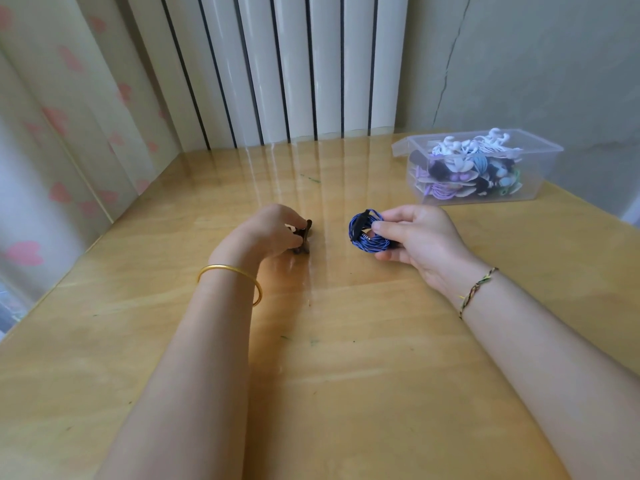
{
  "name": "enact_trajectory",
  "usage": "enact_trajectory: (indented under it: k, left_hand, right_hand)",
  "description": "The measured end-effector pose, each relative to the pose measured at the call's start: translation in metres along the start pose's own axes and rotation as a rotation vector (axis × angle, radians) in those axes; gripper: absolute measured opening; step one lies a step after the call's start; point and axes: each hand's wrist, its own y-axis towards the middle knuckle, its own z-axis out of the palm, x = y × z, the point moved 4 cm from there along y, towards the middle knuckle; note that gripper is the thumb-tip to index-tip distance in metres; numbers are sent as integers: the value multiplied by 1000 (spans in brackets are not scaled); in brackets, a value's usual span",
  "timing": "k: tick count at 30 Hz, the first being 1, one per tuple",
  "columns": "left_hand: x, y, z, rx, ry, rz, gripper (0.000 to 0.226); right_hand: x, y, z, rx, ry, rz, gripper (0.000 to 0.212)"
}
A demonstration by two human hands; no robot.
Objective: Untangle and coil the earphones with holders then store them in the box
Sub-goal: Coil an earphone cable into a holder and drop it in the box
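Observation:
My right hand [417,239] pinches a coiled blue earphone cable [365,231] just above the wooden table [329,358], thumb on top and fingers below the coil. To its left, my left hand [268,230] grips a small dark brown holder [304,237] that touches the tabletop; most of the holder is hidden by my fingers. A clear plastic box [479,168] at the back right holds several coiled earphones in white, purple, blue and black. Both hands are well short of the box.
The box's clear lid [400,147] sticks out on its left side. A white ribbed radiator [294,67] stands behind the table. A curtain with pink hearts [59,140] hangs along the left edge. A grey wall closes the right side.

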Motion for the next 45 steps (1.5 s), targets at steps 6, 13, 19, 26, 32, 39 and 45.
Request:
enact_trajectory:
  k: [6,13,19,26,32,39,45]
  left_hand:
    - [-6,4,6,-18,110,28,47]
    - [-2,8,9,-59,57,13,49]
    - [-7,4,9,-20,-8,12,39]
    - [-15,0,10,-5,9,68,32]
    - [-33,-6,21,98,-298,93,15]
    - [-58,-12,24,267,-511,197,23]
    - [-61,-17,17,296,-571,247,21]
  right_hand:
    - [-1,-2,2,11,-3,-2,6]
    - [1,-5,3,28,3,-7,6]
    - [4,-8,2,35,29,-22,6]
    - [5,-9,1,38,47,-35,9]
    - [9,-8,-2,13,111,-116,6]
    - [24,-10,-6,-48,-29,-327,15]
    - [31,-14,-8,-40,-81,-404,17]
